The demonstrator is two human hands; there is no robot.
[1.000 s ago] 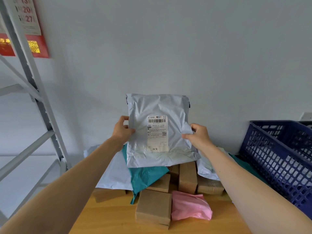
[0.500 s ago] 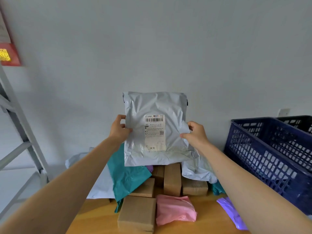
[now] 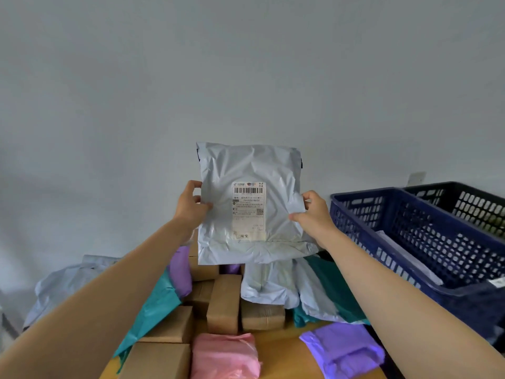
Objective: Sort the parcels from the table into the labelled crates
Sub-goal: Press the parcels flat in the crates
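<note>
A crinkled grey plastic mailer bag (image 3: 250, 203) with a white shipping label (image 3: 249, 211) stood upright above the parcel pile, label facing the camera. The left hand (image 3: 190, 207) pinched its nine o'clock edge, the right hand (image 3: 314, 214) its three o'clock edge. A dark blue slotted plastic crate (image 3: 420, 236) sat at three o'clock.

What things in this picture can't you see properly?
1. Small print on the label of the grey bag, head view: too small to read.
2. Crate labels: none visible on the blue crate or the black crate from this angle.
3. Brown boxes: partly covered by bags and the left arm.
4. Purple bag: partly covered by the right arm.
</note>
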